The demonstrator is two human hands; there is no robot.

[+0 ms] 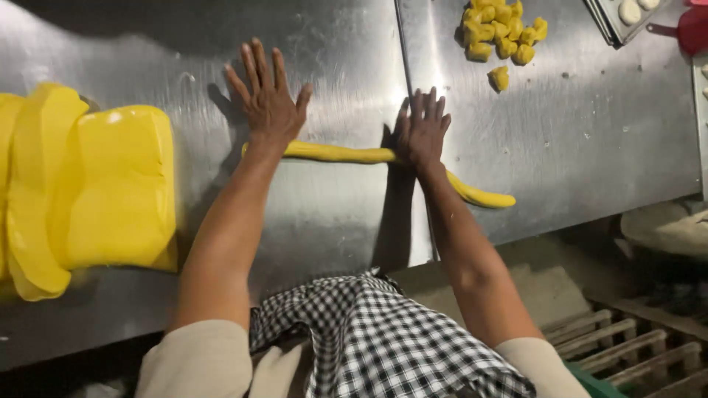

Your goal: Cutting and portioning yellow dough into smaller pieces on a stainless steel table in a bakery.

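At far left I see a yellow dough slab on the steel tabletop. My left hand and right hand lie flat, fingers spread, gripping nothing, pressing the dough rope, which runs left-right beneath both palms. Cut pieces sit beyond.

A long yellow dough rope lies stretched across the steel table.

Big yellow dough slabs on steel table; small cut dough pieces; red scoop.
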